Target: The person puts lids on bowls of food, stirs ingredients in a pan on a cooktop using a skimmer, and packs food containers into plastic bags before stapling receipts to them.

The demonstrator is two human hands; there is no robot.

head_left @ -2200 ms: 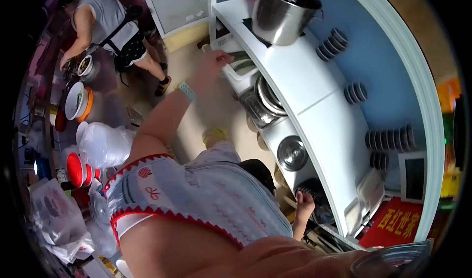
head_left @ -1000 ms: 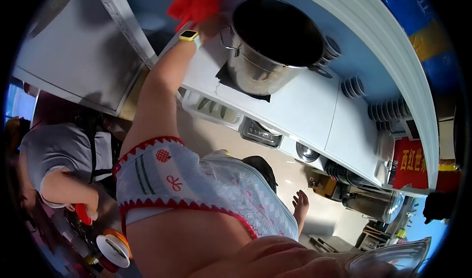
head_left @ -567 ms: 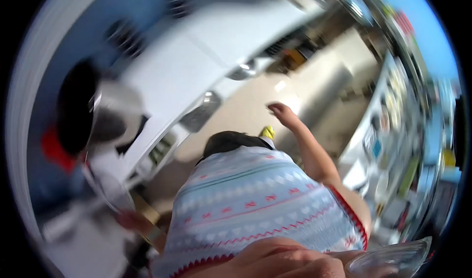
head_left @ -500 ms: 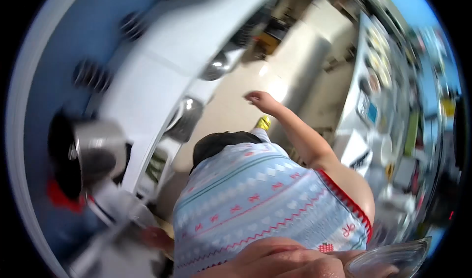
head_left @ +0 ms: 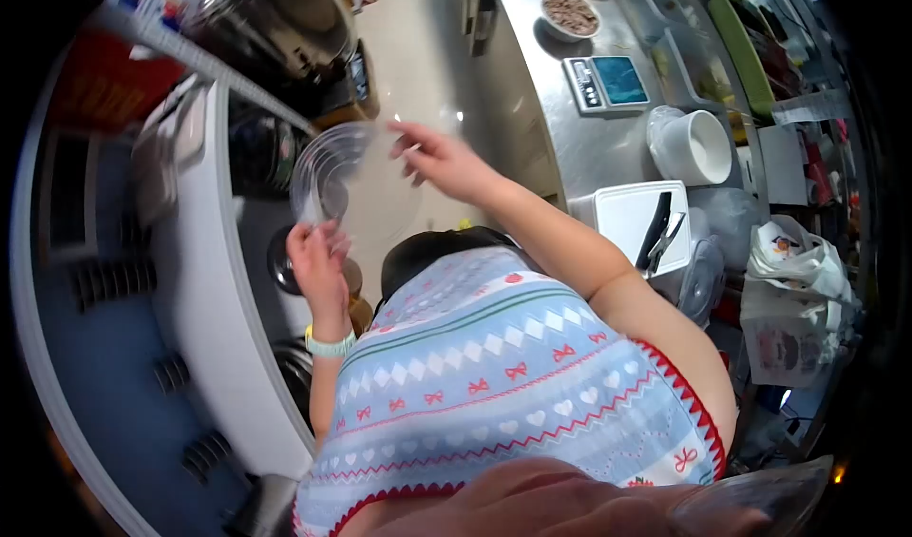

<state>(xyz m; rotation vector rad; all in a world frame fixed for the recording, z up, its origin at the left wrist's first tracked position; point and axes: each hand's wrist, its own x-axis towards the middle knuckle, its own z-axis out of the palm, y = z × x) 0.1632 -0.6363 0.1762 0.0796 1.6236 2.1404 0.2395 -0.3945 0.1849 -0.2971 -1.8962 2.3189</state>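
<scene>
A clear round plastic lid or shallow bowl with ringed edges is held out in front of my body, over the aisle. My left hand, with a pale band on its wrist, has its fingers closed on the lower edge of this clear piece. My right hand is just to its right, index finger stretched toward the upper rim and the other fingers loosely bent and apart. Whether that fingertip touches the rim I cannot tell.
On the steel counter at right are a digital scale, a bowl of sliced meat, stacked white bowls and a white lidded box with a black-handled tool on top. A large metal pot stands upper left beside a white shelf.
The view has turned and moved along the aisle. My left hand has come up with the clear plastic piece, and my right hand now reaches beside it.
</scene>
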